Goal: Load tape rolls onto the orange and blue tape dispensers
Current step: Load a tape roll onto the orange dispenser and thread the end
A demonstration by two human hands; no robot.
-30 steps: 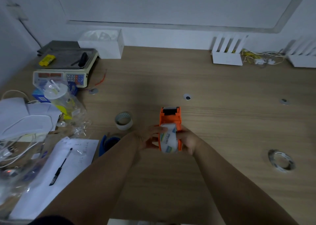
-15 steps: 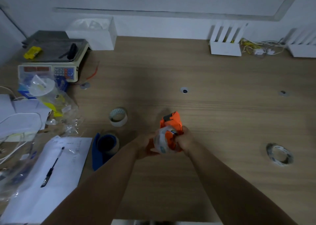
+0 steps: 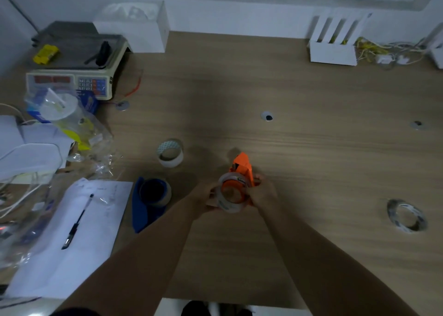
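Change: a second ago the orange dispenser [image 3: 243, 168] sat square-on with the roll edge-up between the hands. Now it's tipped onto its side, and the open face of the clear tape roll [image 3: 225, 206] looks up at the camera.
Meaning: orange shows through the roll's core, so I'd say the roll is being seated on the hub. Whether it's fully home I can't tell. The first of two loadings looks close to done.
Left hand [image 3: 203, 195]: comes in from the lower left, forearm stretched out, fingers curled on the roll's left rim and gripping it.
Right hand [image 3: 263, 192]: comes in from the lower right, wrapped round the dispenser's body and bracing it against the left hand's push.
Roll's place: right between the two hands, low over the table [image 3: 311, 171], dispenser nose pointing away from the person.
Blue dispenser [image 3: 143, 210]: lies just left of the left hand, untouched. There seems to be a roll at its wheel, though I can't make that out for sure.
Spare rolls: a white roll [image 3: 170, 153] sits beyond the left hand, and a clear ring of tape [image 3: 406, 216] lies well off to the right of the right hand.
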